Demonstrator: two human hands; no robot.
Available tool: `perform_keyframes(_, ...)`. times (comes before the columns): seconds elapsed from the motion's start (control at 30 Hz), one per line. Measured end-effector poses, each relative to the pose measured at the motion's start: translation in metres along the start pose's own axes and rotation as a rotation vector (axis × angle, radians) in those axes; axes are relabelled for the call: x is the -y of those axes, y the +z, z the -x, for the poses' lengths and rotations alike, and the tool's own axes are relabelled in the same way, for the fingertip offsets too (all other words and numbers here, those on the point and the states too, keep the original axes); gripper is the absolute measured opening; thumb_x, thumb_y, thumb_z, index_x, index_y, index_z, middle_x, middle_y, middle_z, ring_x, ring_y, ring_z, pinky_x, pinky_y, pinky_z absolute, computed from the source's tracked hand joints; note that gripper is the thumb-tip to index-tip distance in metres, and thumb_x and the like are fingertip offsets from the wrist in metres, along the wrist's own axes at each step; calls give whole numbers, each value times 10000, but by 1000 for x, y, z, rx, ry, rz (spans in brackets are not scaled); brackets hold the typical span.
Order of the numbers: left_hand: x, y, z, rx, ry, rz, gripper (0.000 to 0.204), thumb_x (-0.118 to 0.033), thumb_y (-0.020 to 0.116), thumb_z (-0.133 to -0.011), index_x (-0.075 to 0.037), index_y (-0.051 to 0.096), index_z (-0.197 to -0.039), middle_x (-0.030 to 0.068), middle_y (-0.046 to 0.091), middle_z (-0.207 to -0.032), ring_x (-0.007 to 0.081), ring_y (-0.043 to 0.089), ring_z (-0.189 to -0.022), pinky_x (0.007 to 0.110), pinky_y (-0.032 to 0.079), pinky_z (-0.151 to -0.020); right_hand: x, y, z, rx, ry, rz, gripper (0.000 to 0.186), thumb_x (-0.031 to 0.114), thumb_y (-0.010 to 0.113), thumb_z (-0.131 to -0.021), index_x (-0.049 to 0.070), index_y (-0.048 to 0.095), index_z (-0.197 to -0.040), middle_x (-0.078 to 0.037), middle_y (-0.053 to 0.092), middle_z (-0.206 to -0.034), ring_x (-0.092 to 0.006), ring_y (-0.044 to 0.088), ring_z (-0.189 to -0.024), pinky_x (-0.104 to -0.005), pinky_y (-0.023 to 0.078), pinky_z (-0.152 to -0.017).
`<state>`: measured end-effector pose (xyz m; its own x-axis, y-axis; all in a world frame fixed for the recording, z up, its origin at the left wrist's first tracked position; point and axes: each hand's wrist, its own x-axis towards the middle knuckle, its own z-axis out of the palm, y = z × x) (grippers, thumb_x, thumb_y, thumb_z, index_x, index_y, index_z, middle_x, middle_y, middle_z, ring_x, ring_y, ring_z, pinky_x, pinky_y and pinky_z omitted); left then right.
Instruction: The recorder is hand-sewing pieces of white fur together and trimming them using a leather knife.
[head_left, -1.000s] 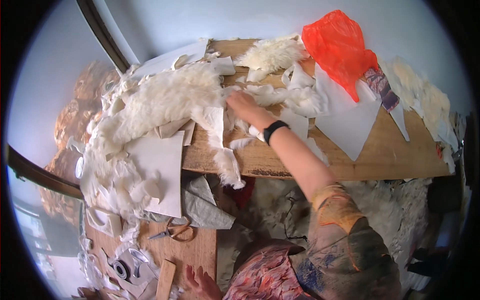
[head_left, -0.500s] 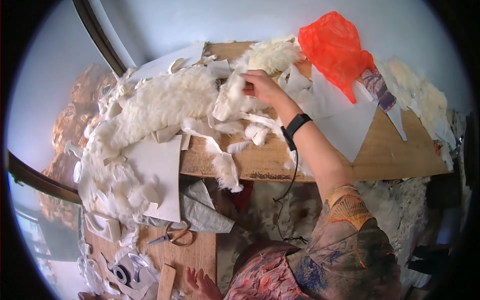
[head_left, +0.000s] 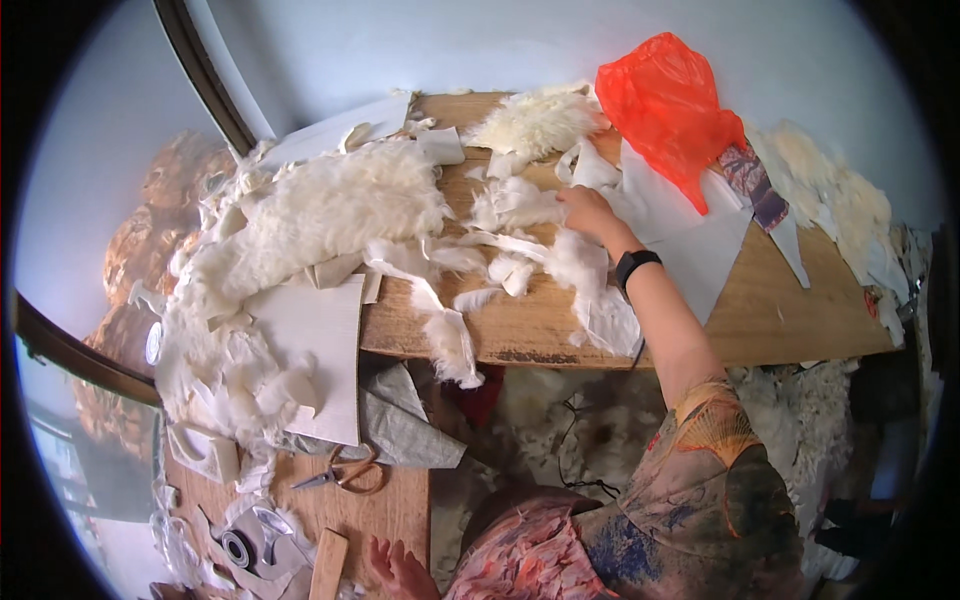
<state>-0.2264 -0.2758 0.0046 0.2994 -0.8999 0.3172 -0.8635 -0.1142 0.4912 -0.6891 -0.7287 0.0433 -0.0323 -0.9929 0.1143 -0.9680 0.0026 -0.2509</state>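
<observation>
My right hand reaches across the wooden table, its fingers closed on the right end of a white fur scrap. Curled strips of fleece lie just below that hand and trail toward the table's front edge. To the left spreads a large white fur piece; a smaller fur patch sits farther back. At the lower edge, my left hand shows only in part, fingers slightly apart and holding nothing, beside a wooden strip.
A red plastic bag and white sheets lie right of my hand. On the lower left wooden surface are scissors and a dark roll of tape. Grey cloth hangs by a pale board.
My right hand has moved right and toward me, away from the fur piece it held near the large fur, to the scrap now in its fingers. The left hand has barely moved.
</observation>
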Motion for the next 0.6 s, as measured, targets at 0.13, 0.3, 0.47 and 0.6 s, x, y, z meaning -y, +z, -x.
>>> perform_keyframes(0.13,-3,-2,4,38,-168,86,216,19,618,-860,-22,659,-1068,213,483,-1313,363,545,-1128,424,487,-882,14,2,1,-251,52,-40,166,92,608,-790,70,665,-944,-145,655,-926,-328,637,-848,-417,501,-744)
perform_keyframes(0.3,-12,-11,1,35,22,-83,253,8,644,-837,-34,653,-1086,216,502,-1293,370,536,-1142,435,476,-901,15,-52,-16,-158,127,-976,83,120,600,-858,61,617,-802,-77,602,-722,-165,592,-624,-302,438,-522)
perform_keyframes(0.47,-19,-16,0,48,17,-71,259,9,641,-845,-33,650,-1100,205,513,-1290,373,536,-1146,430,468,-912,30,-86,-21,-262,2,-1758,80,113,633,-868,51,607,-911,-31,571,-720,-107,522,-590,-227,407,-510)
perform_keyframes(0.6,-9,-6,5,66,-77,115,327,-55,648,-844,-43,622,-1170,198,521,-1290,380,541,-1132,440,470,-896,44,-97,-22,-625,-30,-1763,159,95,660,-840,1,620,-962,-65,617,-843,-127,599,-685,-239,511,-626)
